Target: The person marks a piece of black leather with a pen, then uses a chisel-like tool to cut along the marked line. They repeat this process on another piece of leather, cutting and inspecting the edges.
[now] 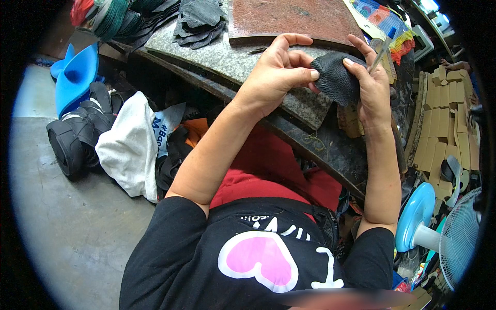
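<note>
Between my two hands is a dark, grained piece that looks like black leather (337, 80), curved and held above the near edge of the work surface. My left hand (276, 70) pinches its left edge between thumb and fingers. The thumb of my right hand (374, 88) presses on its right side, with the fingers partly hidden behind. A slim pale tool with a blue end (383, 49) also sticks up from my right hand; its lower part is hidden. More black pieces (199, 23) lie stacked on the speckled grey stone slab (227, 58).
A reddish-brown board (294, 20) rests on the slab beyond my hands. Dark green cord (111, 23) hangs at the far left. Cardboard pieces (439, 121) and a fan (462, 240) stand at right. Left of me are a white cloth (126, 147) and blue sheet material (77, 77).
</note>
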Motion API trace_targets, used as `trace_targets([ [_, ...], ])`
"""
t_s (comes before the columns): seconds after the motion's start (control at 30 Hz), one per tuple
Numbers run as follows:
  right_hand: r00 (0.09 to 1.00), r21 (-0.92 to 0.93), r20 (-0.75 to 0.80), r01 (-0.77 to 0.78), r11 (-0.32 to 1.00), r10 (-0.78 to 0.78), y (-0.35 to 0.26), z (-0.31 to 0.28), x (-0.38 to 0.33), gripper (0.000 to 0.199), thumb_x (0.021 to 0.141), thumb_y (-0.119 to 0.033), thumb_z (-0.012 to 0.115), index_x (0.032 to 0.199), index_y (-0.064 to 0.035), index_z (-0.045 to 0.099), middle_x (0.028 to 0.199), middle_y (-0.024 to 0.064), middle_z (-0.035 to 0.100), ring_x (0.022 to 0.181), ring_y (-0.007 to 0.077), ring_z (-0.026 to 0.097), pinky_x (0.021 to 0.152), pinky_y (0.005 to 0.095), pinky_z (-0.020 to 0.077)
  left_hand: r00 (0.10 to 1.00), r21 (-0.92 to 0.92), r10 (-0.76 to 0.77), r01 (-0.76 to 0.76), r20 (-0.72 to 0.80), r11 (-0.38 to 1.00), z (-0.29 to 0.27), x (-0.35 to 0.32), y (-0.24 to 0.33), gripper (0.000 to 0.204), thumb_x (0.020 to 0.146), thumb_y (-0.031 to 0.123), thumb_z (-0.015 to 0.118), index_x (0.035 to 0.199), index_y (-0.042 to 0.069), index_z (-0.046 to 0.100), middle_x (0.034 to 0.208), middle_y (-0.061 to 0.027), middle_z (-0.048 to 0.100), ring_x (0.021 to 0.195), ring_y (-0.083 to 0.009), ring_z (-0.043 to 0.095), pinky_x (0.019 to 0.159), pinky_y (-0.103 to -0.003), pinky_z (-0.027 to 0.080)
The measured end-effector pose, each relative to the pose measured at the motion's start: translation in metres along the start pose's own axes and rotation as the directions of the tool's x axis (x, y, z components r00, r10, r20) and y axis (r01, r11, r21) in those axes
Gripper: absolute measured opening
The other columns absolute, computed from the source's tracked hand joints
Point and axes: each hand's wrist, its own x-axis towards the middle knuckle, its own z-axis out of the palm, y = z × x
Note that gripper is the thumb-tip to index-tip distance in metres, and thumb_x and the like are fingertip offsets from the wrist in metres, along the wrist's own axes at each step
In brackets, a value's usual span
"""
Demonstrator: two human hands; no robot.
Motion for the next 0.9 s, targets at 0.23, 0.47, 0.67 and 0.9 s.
trace_targets([
  [0.23, 1.000, -0.032, 0.002, 0.022, 0.999, -0.022, 0.002, 0.000, 0.000, 0.046, 0.088, 0.001, 0.062, 0.133, -0.0017, 0.052, 0.100, 0.0067, 0.066, 0.083, 0.0086, 0.066, 0.072, 0.0212, 0.0555, 1.000, 0.021, 0.001, 0.000, -0.017, 1.000, 0.002, 0.001, -0.001, 0.058, 0.082, -0.008, 0.067, 0.130, -0.002, 0.036, 0.090, -0.0072, 0.060, 0.079, -0.0175, 0.066, 0.074, -0.030, 0.058],
  [0.47, 0.998, 0.020, -0.005, 0.063, 0.998, -0.063, 0.002, -0.006, 0.003, 0.047, 0.089, 0.001, 0.062, 0.134, -0.0010, 0.051, 0.107, 0.0060, 0.065, 0.087, 0.0093, 0.066, 0.075, 0.0216, 0.0561, 0.999, 0.062, -0.018, 0.021, -0.046, 0.998, 0.002, -0.002, 0.001, 0.053, 0.088, -0.004, 0.063, 0.133, -0.001, 0.035, 0.093, -0.0110, 0.061, 0.080, -0.0188, 0.066, 0.075, -0.030, 0.056],
  [0.67, 0.996, -0.018, 0.003, 0.090, 0.996, -0.090, 0.002, -0.012, 0.006, 0.046, 0.089, -0.001, 0.063, 0.134, -0.0015, 0.052, 0.109, 0.0051, 0.064, 0.088, 0.0082, 0.065, 0.078, 0.0222, 0.0550, 0.999, 0.048, -0.017, 0.019, -0.047, 0.999, 0.004, -0.001, 0.002, 0.048, 0.091, 0.001, 0.061, 0.132, -0.002, 0.036, 0.095, -0.0135, 0.062, 0.082, -0.0198, 0.066, 0.076, -0.031, 0.056],
  [0.9, 0.999, 0.046, -0.005, 0.047, 0.998, -0.047, 0.001, -0.013, 0.005, 0.046, 0.089, -0.002, 0.064, 0.134, -0.0031, 0.053, 0.104, 0.0046, 0.065, 0.087, 0.0081, 0.065, 0.078, 0.0217, 0.0542, 0.994, 0.227, 0.043, -0.019, -0.102, 0.974, 0.009, 0.000, -0.005, 0.051, 0.089, 0.002, 0.067, 0.130, -0.002, 0.037, 0.094, -0.0122, 0.061, 0.082, -0.0173, 0.066, 0.075, -0.029, 0.057],
])
